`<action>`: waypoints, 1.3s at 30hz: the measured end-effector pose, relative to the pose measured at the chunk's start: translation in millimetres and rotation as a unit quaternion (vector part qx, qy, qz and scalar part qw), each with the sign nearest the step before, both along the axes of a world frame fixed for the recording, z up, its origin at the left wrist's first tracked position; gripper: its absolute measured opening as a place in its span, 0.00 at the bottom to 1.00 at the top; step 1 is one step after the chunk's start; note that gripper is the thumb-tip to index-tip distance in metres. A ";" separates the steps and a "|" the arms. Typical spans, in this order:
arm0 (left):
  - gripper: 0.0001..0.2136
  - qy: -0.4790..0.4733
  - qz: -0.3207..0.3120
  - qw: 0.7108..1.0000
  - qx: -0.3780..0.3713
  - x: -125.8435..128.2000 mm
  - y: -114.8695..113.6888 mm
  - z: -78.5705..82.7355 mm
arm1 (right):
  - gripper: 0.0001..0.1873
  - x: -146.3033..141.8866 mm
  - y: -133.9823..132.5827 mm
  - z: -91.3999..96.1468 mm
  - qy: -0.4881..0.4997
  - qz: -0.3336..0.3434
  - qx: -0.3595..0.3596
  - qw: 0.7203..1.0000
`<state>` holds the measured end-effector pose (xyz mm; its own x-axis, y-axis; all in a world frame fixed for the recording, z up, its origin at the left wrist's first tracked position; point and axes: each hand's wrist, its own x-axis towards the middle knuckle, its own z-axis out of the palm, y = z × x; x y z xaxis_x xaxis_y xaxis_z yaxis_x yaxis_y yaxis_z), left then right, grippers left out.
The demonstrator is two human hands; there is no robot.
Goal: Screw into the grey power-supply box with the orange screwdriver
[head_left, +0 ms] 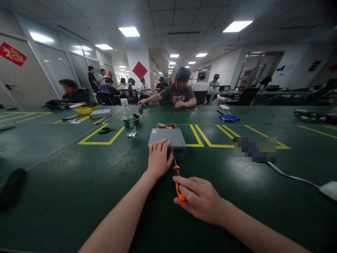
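Note:
A grey metal computer power supply (168, 137) lies on the green table in front of me, with its socket side facing me and coloured cables at its far side. My left hand (159, 158) grips its near left part, fingers over the top and thumb at the front face. In my right hand (201, 196) is a screwdriver (177, 175) with an orange and black handle. Its thin shaft points up at the front face, just below the socket and near my left thumb. Whether the tip sits in a screw is too small to tell.
A water bottle (128, 121) stands left of the power supply, with a small bowl (136, 118) behind it. Black pliers (106, 130) lie further left, near a yellow tray (86, 110). Blue gloves (229, 118) lie at the right. A person (179, 91) sits across the table.

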<state>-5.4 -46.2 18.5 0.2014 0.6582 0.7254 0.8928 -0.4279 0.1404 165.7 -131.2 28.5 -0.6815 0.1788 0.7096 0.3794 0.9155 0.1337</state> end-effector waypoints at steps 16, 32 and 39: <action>0.16 0.005 0.006 1.000 -0.001 0.1 0.3 -1.1 | 0.12 1.3 -0.4 -1.3 -0.004 -0.008 -0.049 0.999; 0.16 -0.003 0.002 1.000 0.001 -0.7 -1.0 0.7 | 0.14 1.4 -1.2 -0.6 -0.019 -0.020 -0.062 0.998; 0.16 0.005 0.002 1.000 0.000 -0.7 -1.2 2.0 | 0.15 0.2 -1.9 6.1 -0.063 -0.029 -0.030 0.997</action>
<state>-6.1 -47.4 20.5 0.2065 0.6590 0.7233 0.8961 -0.4242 0.1307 165.9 -133.1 34.6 -0.7514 0.2599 0.6066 0.4161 0.9000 0.1298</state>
